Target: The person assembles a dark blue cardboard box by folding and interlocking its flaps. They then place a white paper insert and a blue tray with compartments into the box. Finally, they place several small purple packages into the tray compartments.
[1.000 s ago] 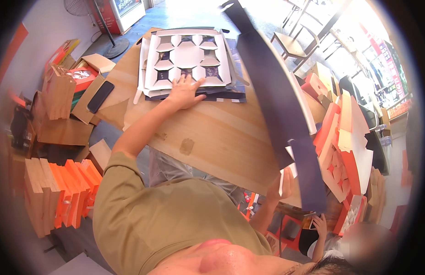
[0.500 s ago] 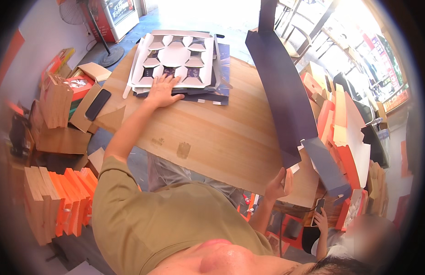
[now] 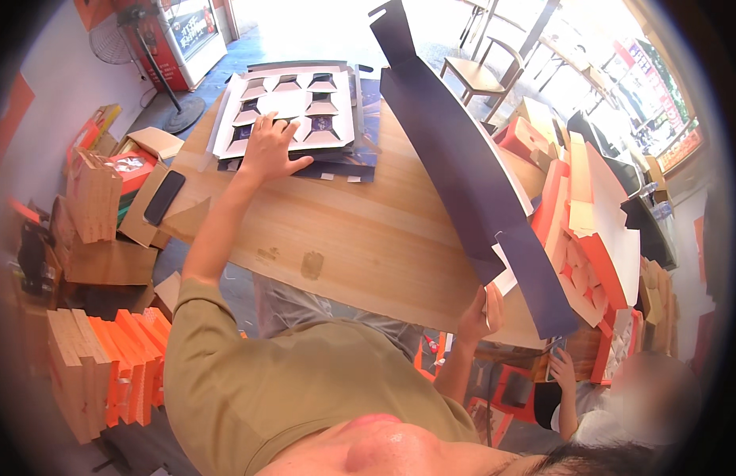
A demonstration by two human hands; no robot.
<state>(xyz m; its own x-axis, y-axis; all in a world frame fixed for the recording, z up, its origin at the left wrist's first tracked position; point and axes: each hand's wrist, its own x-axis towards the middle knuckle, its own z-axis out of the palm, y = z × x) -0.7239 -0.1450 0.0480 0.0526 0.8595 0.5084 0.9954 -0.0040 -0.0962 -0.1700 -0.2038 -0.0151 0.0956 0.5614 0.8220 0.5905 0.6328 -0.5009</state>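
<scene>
- Head view: the left hand (image 3: 271, 151) is laid flat, fingers spread wide, on the near edge of a white die-cut insert (image 3: 293, 111) at the far left end of the wooden worktop (image 3: 360, 230).
- The insert is seen on top of a stack of dark blue flat sheets (image 3: 360, 155), whose edges stick out to the right and toward the person.
- The right hand (image 3: 481, 313) is closed on the lower end of a long dark blue folded card (image 3: 463, 170), at the near right edge of the worktop; the card is held slanting up and away over the right side of the worktop, so that part of the surface is hidden behind it.
- One insert and one long card are counted; the number of sheets in the stack cannot be told.
- To the right of the card, a heap of orange and white flat cartons (image 3: 590, 214) is piled beside the worktop.
- On the floor at the left, a row of orange boxes (image 3: 122, 361) and several wooden boxes (image 3: 90, 198) are stood; one black phone (image 3: 164, 197) is laid on a piece of brown cardboard (image 3: 150, 214).
- One wooden chair (image 3: 483, 71) and one standing fan (image 3: 166, 79) are seen beyond the worktop.
- A second person's hand (image 3: 562, 371) is seen low at the right, under the worktop edge, apart from both working hands.
</scene>
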